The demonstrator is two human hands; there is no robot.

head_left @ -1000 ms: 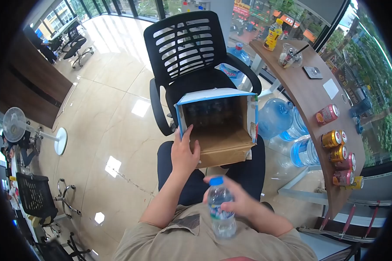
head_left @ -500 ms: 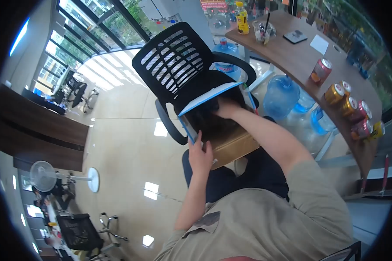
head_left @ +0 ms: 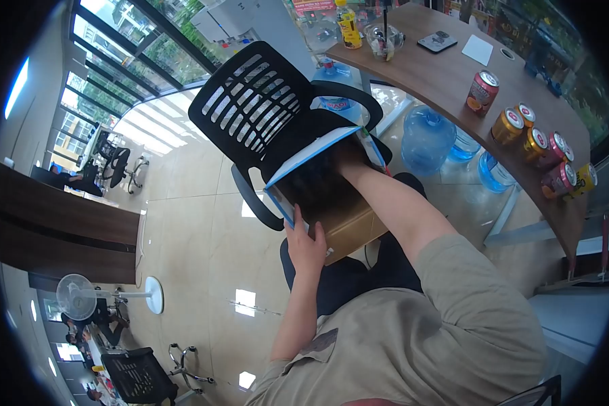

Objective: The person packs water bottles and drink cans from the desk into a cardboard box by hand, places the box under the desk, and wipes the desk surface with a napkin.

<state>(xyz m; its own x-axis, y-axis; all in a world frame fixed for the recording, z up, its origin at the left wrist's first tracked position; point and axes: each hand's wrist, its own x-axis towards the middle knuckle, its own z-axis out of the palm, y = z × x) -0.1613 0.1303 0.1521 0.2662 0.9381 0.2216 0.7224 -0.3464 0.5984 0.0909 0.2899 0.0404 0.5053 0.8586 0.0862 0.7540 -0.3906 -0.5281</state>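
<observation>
An open cardboard box (head_left: pixel 348 227) with blue-and-white edges lies on its side, across my lap and the seat of a black mesh chair (head_left: pixel 250 101). My left hand (head_left: pixel 306 242) rests on the box's left edge, fingers apart, the thumb near the lower flap. Deep in the dark inside of the box is my right hand (head_left: pixel 348 166); its fingers are hidden, and so is anything they hold. The contents of the box are too dark to make out.
To the right stands a curved wooden desk (head_left: pixel 446 78) with several drink cans (head_left: pixel 507 126), a yellow-labelled bottle (head_left: pixel 348 26), a plastic cup (head_left: pixel 384 42) and a phone (head_left: pixel 438 42). Large blue water bottles (head_left: pixel 427 139) stand beneath it. A white fan (head_left: pixel 78 296) is at the left.
My right hand, which held a small water bottle with a blue cap in front of my chest, has gone into the box. That bottle is out of sight. The view has turned.
</observation>
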